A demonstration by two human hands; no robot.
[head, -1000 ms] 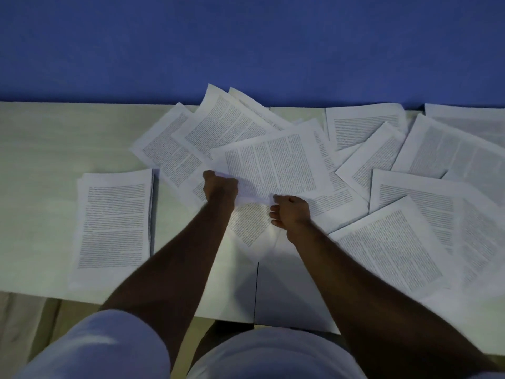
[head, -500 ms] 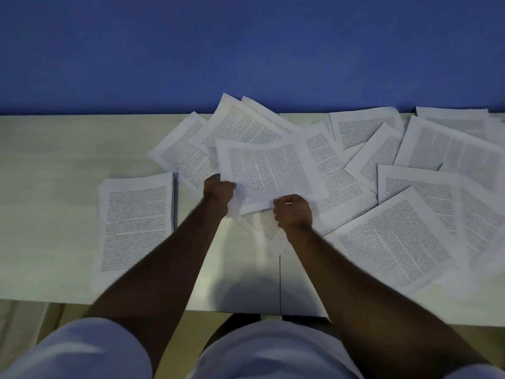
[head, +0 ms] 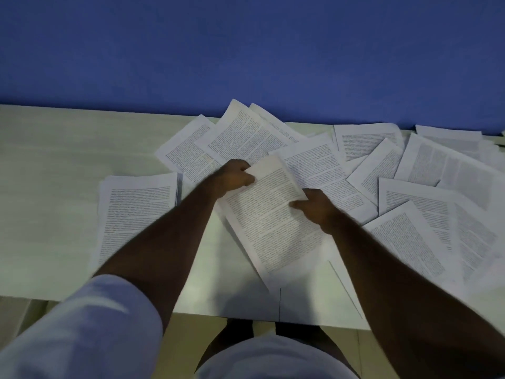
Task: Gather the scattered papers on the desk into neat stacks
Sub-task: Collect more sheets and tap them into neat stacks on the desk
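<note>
Pale counter [head: 54, 160] runs against a blue wall [head: 246, 45]. Landmark: the neat stack [head: 136, 214] lying on the counter's left part. Scattered papers [head: 410, 187] spread right of the stack and behind it toward the wall, overlapping at all angles, reaching the frame's right edge. Held sheet [head: 270, 222] sits just right of the stack, tilted, near end toward the counter's front edge; may be more than one sheet, can't tell. Left hand [head: 232, 177] grip pinches the sheet's far left corner, fingers curled over it. Right hand [head: 317, 205] grip pinches its right edge, thumb on top.

Step in hand, as judged: picking one sheet out of the mess. Task is early, one stack built, most papers loose. Next move calls for carrying the sheet left, squaring it to the stack's edges, laying it flat on top.
</note>
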